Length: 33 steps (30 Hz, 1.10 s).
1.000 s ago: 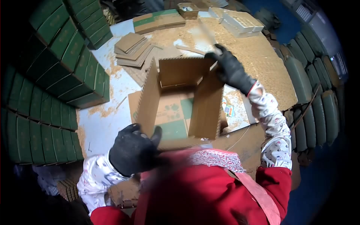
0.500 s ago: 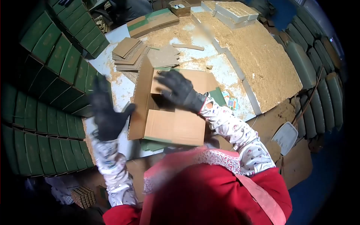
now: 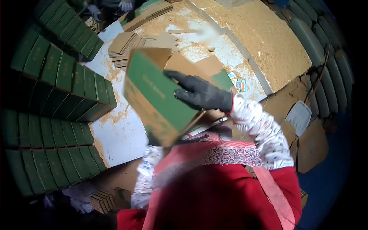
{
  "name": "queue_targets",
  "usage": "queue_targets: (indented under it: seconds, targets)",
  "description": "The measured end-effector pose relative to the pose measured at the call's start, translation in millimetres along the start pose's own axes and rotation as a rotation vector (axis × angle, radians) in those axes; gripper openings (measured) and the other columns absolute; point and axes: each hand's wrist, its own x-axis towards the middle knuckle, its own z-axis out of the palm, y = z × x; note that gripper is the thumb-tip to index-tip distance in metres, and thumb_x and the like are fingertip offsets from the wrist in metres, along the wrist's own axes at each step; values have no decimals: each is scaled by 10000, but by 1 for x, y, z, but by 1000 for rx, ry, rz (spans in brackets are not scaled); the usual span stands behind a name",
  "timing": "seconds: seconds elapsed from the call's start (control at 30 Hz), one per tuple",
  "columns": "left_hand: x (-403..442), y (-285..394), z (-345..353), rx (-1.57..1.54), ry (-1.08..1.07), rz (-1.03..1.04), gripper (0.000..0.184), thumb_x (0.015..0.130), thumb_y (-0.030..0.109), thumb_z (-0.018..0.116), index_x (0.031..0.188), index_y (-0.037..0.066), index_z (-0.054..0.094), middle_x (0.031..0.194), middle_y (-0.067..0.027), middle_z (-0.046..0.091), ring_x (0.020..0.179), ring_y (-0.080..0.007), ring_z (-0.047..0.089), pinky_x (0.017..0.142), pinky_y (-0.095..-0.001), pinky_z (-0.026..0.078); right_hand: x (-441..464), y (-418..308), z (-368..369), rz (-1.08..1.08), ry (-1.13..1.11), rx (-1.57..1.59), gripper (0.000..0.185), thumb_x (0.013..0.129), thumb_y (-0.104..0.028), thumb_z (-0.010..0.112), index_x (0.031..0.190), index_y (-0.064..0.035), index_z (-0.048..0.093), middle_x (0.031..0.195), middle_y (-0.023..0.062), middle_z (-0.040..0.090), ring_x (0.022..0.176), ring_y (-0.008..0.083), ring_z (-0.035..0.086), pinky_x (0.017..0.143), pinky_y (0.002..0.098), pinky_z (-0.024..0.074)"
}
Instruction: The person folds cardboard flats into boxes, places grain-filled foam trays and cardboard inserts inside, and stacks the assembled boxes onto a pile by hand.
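Note:
A green and brown cardboard box (image 3: 153,92) is tilted up on the table, its printed green side facing me and its flaps standing out at the far end. My right hand (image 3: 201,93), in a dark glove, grips the box at its right edge, with fingers stretched over the green side. At the lower corner of the box is my left hand (image 3: 154,140), also gloved. Its fingers are mostly hidden behind the cardboard, and it holds the box there.
Green boxes (image 3: 65,73) stand in stacked rows at left. Flat cardboard pieces (image 3: 122,44) lie behind the box. A crumbly tan slab (image 3: 264,38) fills the table's right side. Grey-green packs (image 3: 326,80) are stacked at far right. Another person's gloved hand (image 3: 125,5) shows at the top.
The box has been tipped up and turned, so its green side now shows. My left hand has moved from beside it to its lower corner. My right hand has shifted onto its side.

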Motion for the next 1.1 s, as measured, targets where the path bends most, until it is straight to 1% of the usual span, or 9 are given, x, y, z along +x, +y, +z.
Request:
queue_targets:
  seconds: [0.1,0.2,0.3,0.5,0.57,0.6,0.8,0.9,1.1]
  targets:
    - [23,-66,-130,-2317,218,50,215,833,119,541,990,9,639,830,-125,645,790,-229,601,703,-347,474,-17,7,-30,-72,-457,-450,604,772,-131,496,1352,-182,336,829,210,602,775,362,591,721,443,465]
    - [25,-155,-132,-2254,595,-756,361,895,128,456,1213,-42,482,1114,-161,577,997,-238,568,855,-345,445,-48,30,-22,-20,-546,-607,546,779,-130,471,1312,-211,388,825,175,617,771,353,597,719,450,468]
    - [81,-163,-49,-1334,545,-421,377,857,64,440,1226,-4,482,1294,-199,444,1209,-290,417,1024,-361,287,-71,41,-29,-32,-442,-606,459,816,-151,480,1272,-161,435,932,155,615,848,324,593,768,435,467]
    - [97,-145,-38,-1763,341,-458,439,818,11,388,1251,-38,442,1280,-170,479,1188,-268,458,991,-338,338,-232,215,-139,557,1480,-515,532,764,-91,655,1235,3,426,1126,172,571,1018,265,567,861,329,453]
    - [99,-144,-47,-1764,326,-496,432,823,14,398,1249,-36,445,1278,-170,482,1189,-270,456,994,-338,334,-322,316,-146,735,1731,381,523,731,-77,676,1196,-10,445,1028,155,568,918,237,577,757,346,482]
    - [99,-144,-46,-1760,327,-507,432,823,14,398,1249,-36,445,1278,-170,482,1189,-270,456,994,-338,334,-336,324,-151,1241,1524,492,450,722,-128,695,1112,-34,491,958,119,555,825,195,556,658,326,473]
    - [100,-150,-45,-1769,323,-470,393,847,43,423,1231,-25,469,1254,-158,504,1176,-263,467,990,-334,337,-298,375,-133,605,1955,407,373,670,-246,749,889,-36,532,767,70,479,685,179,478,630,340,428]
    - [98,-149,-51,-1787,258,-510,375,863,68,441,1227,-17,478,1240,-154,515,1165,-260,474,987,-336,341,-326,370,-149,298,1802,859,383,659,0,708,939,-74,457,971,92,511,921,216,496,778,374,439]
    - [100,-150,-43,-1694,324,-464,399,856,69,464,1250,3,460,1260,-153,497,1177,-277,460,996,-347,333,-328,269,-135,272,1030,123,534,715,49,673,1173,-51,418,1133,144,482,990,219,531,824,333,468]
